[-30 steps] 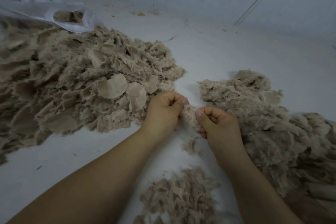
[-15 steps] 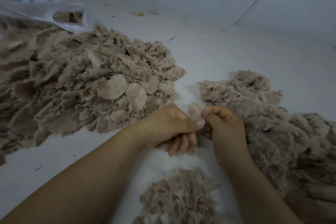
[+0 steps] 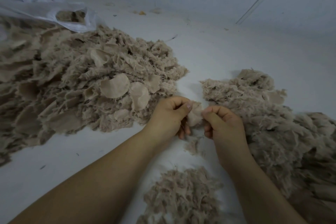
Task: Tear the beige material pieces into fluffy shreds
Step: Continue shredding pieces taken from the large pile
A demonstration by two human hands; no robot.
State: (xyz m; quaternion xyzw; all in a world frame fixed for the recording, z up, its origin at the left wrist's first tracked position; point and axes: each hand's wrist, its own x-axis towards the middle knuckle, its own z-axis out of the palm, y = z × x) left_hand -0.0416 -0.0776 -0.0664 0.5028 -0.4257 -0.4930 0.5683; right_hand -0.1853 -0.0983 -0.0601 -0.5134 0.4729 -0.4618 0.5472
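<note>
On a pale floor (image 3: 227,56) between two heaps of beige shreds (image 3: 81,85), the left hand (image 3: 169,116) and right hand (image 3: 225,123) pinch one beige material piece (image 3: 195,114) with curled fingers.

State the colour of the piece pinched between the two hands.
Beige, like the piles around it; the piece shows best in the head view.

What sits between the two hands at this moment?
In the head view, one small beige piece spans the gap, pinched by the left hand and the right hand. Below it, a loose shred lies on the white surface.
</note>
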